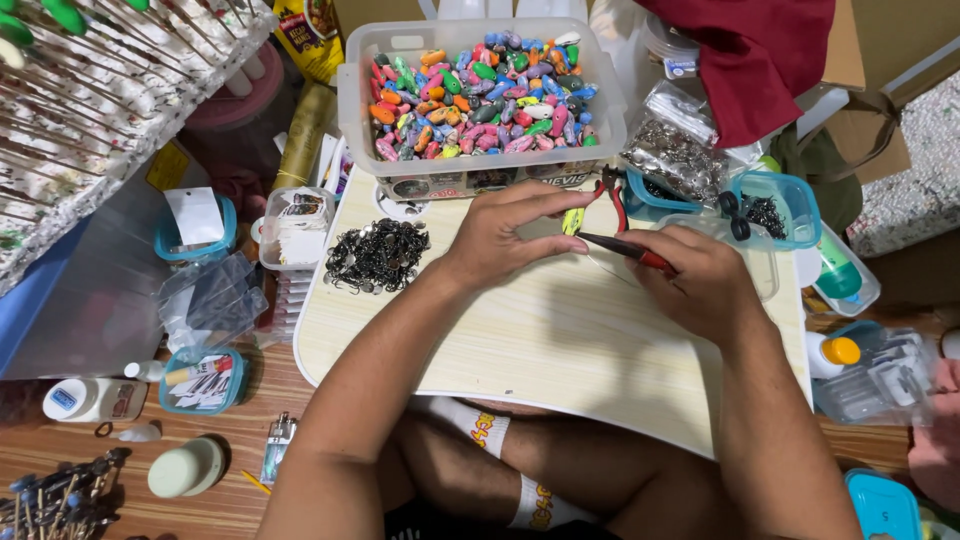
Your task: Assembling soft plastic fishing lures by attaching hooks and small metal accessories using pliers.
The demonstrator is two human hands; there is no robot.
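Observation:
My left hand pinches a small yellow-green lure body at its fingertips over a pale wooden lap board. My right hand grips red-handled pliers, whose dark jaws point left and touch the lure. A heap of small black metal hooks and rings lies on the board just left of my left hand. Behind the hands stands a clear plastic tub full of several colourful lure bodies.
Second red-handled pliers lie by the tub. Blue-rimmed boxes with black parts and a bag of silver rings sit at right. Small containers, bottles and a lighter crowd the floor at left. My crossed legs are under the board.

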